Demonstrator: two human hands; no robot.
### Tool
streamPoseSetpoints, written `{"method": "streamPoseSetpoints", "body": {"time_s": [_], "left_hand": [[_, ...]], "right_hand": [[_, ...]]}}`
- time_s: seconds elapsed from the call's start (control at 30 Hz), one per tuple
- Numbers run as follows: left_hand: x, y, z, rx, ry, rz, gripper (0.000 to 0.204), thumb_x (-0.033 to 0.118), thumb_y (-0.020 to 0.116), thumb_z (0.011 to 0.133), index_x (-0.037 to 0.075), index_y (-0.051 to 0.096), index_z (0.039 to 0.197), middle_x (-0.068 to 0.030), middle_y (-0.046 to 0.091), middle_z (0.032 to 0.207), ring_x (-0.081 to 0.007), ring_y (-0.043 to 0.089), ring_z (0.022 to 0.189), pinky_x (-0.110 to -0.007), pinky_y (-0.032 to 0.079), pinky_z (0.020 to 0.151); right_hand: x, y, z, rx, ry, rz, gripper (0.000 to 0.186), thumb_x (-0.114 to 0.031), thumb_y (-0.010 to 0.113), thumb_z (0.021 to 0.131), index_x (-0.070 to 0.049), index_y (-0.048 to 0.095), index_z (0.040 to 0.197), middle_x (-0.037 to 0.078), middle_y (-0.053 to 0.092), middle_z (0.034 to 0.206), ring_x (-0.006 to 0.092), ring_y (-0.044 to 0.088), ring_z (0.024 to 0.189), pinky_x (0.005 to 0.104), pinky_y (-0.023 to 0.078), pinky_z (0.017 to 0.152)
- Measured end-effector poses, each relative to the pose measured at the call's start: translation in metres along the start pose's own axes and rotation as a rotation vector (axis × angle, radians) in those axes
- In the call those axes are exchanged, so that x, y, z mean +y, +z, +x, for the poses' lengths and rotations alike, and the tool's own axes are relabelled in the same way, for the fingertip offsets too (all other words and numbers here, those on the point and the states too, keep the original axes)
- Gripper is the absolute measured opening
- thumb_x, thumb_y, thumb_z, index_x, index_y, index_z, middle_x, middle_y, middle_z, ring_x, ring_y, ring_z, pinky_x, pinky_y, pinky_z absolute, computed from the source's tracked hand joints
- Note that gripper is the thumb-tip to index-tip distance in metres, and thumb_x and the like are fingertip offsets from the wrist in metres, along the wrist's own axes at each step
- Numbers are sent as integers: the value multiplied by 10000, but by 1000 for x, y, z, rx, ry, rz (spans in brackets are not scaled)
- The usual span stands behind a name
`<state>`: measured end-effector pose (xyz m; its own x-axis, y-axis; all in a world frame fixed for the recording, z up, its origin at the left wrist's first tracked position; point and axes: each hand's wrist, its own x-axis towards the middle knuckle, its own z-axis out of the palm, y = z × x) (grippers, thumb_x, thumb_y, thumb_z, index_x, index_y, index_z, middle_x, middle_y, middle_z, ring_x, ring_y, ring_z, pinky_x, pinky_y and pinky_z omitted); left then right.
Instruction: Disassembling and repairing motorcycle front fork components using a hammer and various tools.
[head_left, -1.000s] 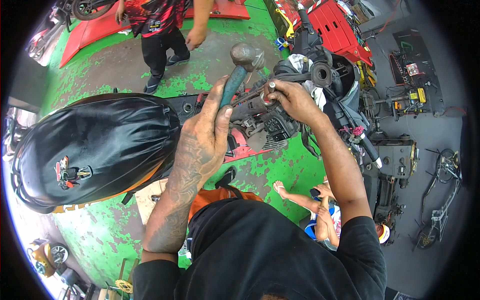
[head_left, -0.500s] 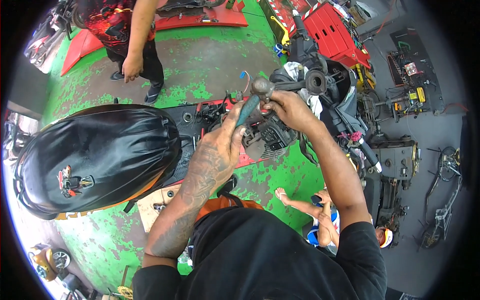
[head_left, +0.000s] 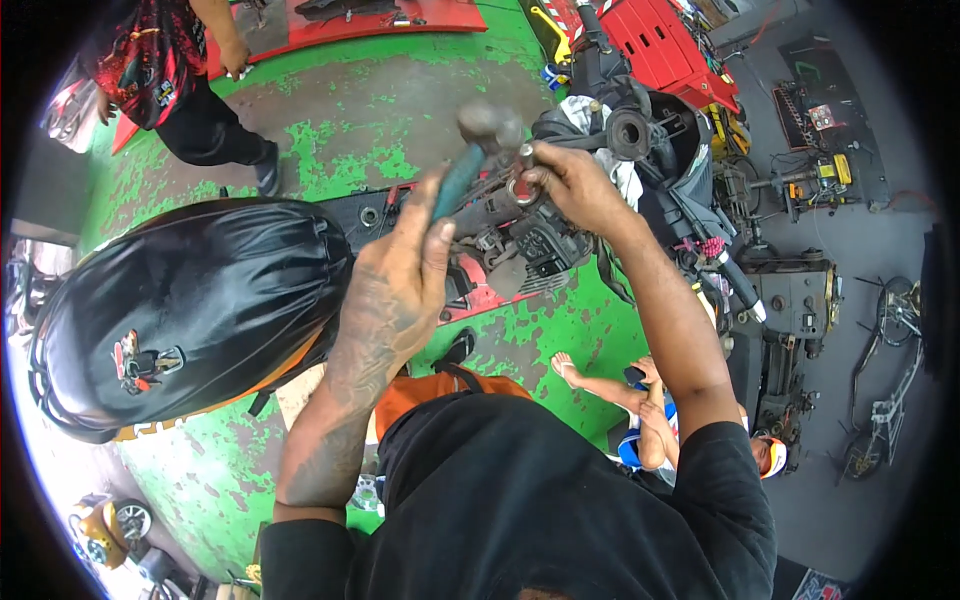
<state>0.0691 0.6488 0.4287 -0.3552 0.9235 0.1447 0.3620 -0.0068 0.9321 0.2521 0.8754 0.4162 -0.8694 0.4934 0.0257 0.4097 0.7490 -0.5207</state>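
My left hand (head_left: 410, 270) grips the teal handle of a hammer (head_left: 453, 185); its steel head is blurred above the handle, left of my right hand (head_left: 577, 185). My right hand pinches a short upright metal pin or punch (head_left: 526, 154) over a round fitting (head_left: 520, 191) among dark, greasy metal engine parts (head_left: 540, 245). These parts lie on a scooter partly covered in red and black, whose seat has a shiny black cover (head_left: 200, 300) to my left. The exact contact under my right fingers is hidden.
A standing person (head_left: 155, 75) is at upper left beside a red platform (head_left: 395, 22); a seated person (head_left: 640, 410) is at lower right. A red tool cabinet (head_left: 655, 50), handlebar parts (head_left: 740, 290), a machine (head_left: 795, 305) and a bare frame (head_left: 890, 410) stand rightward.
The hammer head came down toward my right hand half a second ago and is now raised back up and leftward, blurred. The standing person has moved farther left.
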Motion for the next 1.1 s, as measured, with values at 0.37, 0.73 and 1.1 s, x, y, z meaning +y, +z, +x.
{"method": "streamPoseSetpoints", "body": {"time_s": [0.37, 0.73, 1.1], "left_hand": [[-8, -22, -14, 105, -26, -123, 429, 189, 461, 1047, 87, 400, 1459, -179, 578, 758, -211, 602, 622, -343, 480, 609], [-27, -15, -12, 133, 28, -124, 487, 181, 508, 1019, 124, 375, 1484, -217, 599, 722, -361, 659, 667, -462, 470, 606], [-30, -17, -6, 113, 3, -125, 501, 186, 508, 1020, 127, 354, 1493, -228, 621, 758, -377, 674, 706, -464, 485, 623]], "right_hand": [[-6, 15, -1, 12, 64, 134, 105, 53, 558, 913, 2, 579, 1002, 108, 649, 934, 209, 628, 890, 337, 490, 850], [-6, 18, -1, -5, 56, 94, 82, 71, 556, 913, 26, 573, 980, 110, 657, 919, 200, 630, 866, 323, 501, 838], [-9, 17, -1, 42, 31, 87, 180, 82, 546, 870, -13, 599, 1013, 146, 664, 931, 321, 667, 891, 360, 516, 813]]}}
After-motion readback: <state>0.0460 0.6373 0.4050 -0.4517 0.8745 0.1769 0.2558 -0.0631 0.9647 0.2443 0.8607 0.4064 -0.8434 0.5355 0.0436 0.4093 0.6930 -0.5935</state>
